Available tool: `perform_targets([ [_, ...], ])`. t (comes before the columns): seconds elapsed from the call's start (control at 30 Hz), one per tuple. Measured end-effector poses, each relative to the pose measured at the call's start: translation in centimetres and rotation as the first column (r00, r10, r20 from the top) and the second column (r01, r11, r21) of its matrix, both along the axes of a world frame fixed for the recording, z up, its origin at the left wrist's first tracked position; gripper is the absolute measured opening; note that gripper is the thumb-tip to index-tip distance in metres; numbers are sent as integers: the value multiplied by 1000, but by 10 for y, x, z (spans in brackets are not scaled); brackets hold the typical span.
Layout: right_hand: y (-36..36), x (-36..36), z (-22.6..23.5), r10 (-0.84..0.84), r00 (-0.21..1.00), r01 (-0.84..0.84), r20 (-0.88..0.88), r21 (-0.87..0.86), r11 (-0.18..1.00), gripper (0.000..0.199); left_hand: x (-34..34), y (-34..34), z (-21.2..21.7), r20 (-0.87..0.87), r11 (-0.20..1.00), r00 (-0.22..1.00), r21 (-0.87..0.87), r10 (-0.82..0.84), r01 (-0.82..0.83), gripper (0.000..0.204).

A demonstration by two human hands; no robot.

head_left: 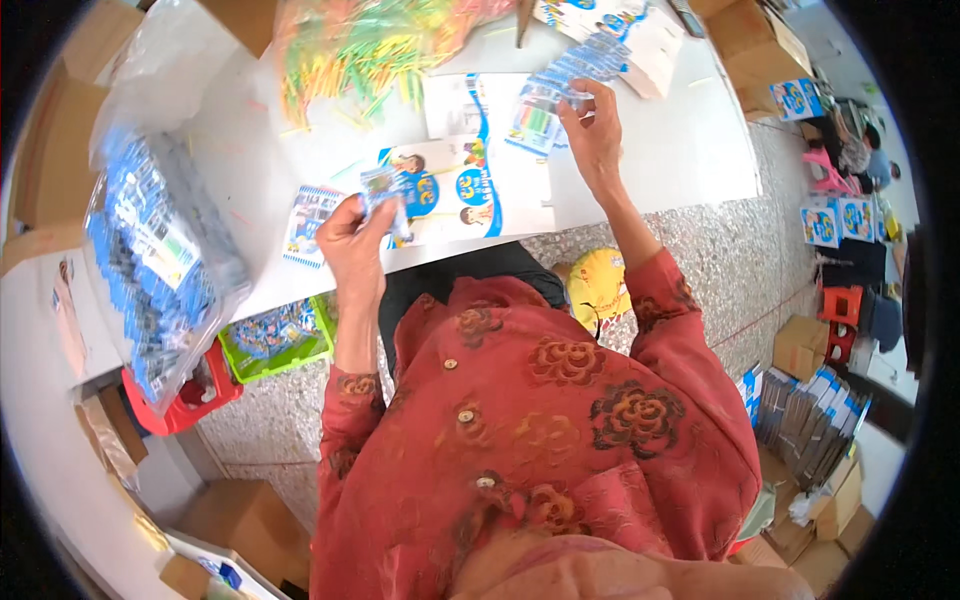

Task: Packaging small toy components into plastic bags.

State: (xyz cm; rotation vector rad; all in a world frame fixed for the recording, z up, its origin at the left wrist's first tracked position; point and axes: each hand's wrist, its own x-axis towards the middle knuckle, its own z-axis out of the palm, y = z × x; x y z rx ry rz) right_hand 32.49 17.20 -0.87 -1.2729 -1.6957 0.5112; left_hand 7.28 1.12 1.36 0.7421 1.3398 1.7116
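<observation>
My left hand [350, 245] is closed, thumb against fingers, on a small clear-and-blue packet [381, 187] over the table's near edge. Right beside it lies a blue-and-white printed packet [308, 222]. My right hand [594, 140] pinches the edge of a strip of blue sachets [578, 72] farther right, its fingertips bent against the strip. Below the strip a blue-edged packet with coloured stripes [535, 122] shows. Between my hands a flat printed carton [465, 185] in white, blue and yellow lies on the table.
A clear bag of blue packets [165, 250] bulges at the left. Coloured sticks [370, 70] spill from a bag at the back. More printed cartons [655, 50] lie at the far right. A green basket [280, 340] of packets stands below the table, by a red stool [185, 395].
</observation>
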Motion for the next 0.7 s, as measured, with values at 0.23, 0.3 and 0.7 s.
perform_targets([
  [0.23,-38,-74,80,797,593,-800,-112,-200,566,41,10,0,7,70,989,987,44,-145,142,11],
  [0.3,-43,-89,89,827,546,-828,-132,-233,509,47,9,-2,9,73,988,986,57,-150,146,11],
  [0.7,-61,-113,89,697,506,-862,508,281,421,19,-3,-10,1,-72,993,993,69,-93,98,11],
])
